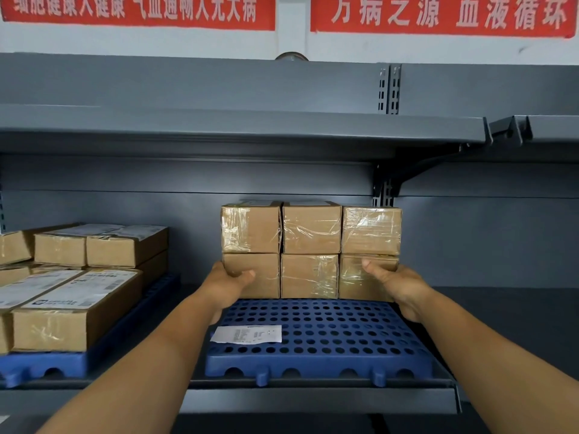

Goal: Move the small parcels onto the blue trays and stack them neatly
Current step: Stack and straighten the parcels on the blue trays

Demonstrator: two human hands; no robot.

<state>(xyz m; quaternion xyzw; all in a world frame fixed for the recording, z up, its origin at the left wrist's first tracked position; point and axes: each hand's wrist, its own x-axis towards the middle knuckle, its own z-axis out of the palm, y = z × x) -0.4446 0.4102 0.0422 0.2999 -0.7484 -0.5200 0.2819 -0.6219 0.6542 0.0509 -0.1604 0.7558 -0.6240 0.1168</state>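
The left hand (230,285) grips the bottom-left parcel (252,275) of a six-parcel block (310,249), and the right hand (396,288) grips the bottom-right parcel (365,278). The block stands two high, three wide at the back of the middle blue tray (316,339). A paper slip (246,334) lies on that tray's front. Left of it, another blue tray (44,366) holds more stacked parcels (75,277).

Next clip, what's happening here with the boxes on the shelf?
A person is stacking small parcels on a blue tray on a grey shelf. Six parcels stand at its back, two rows of three. The left hand grips the bottom-left parcel; the right hand grips the bottom-right parcel. A paper slip lies on the tray's front.
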